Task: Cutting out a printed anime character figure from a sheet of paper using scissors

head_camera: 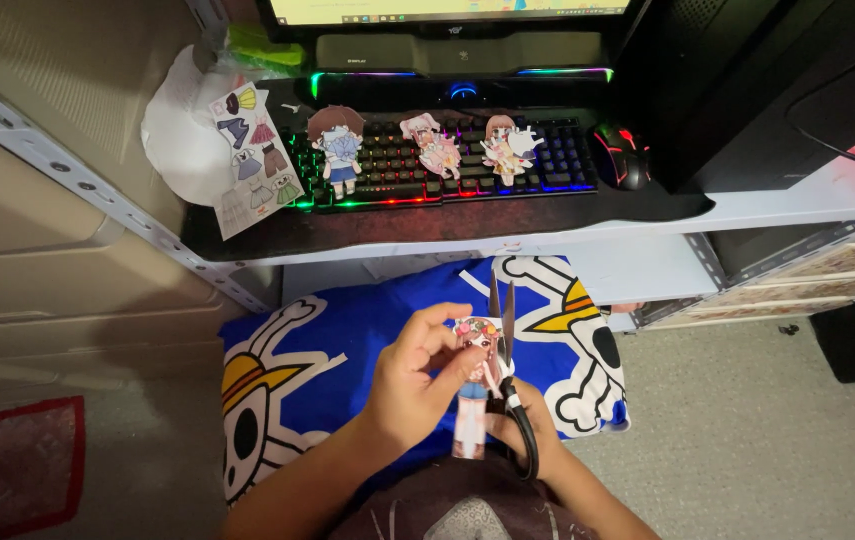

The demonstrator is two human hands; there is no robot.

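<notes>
The left hand (409, 385) pinches a paper doll (474, 385) below the keyboard (447, 160). The right hand (522, 425) grips scissors (503, 335), blades narrowly open beside the doll's head. I would turn the paper slowly and make short cuts.

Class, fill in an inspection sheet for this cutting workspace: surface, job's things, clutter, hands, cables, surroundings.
Surface: pale desk shelf with dark mat; blue skull-print cloth below.
Job's things: paper doll strip; black-handled scissors, blades pointing up beside the doll.
Clutter: three cut-out paper dolls on the backlit keyboard; paper clothes sheet; black mouse.
Hands: left hand pinches the strip; right hand grips the scissor handles.
Cables: one dark cable, at right.
Surroundings: monitor edge, grey floor, red mat.
</notes>
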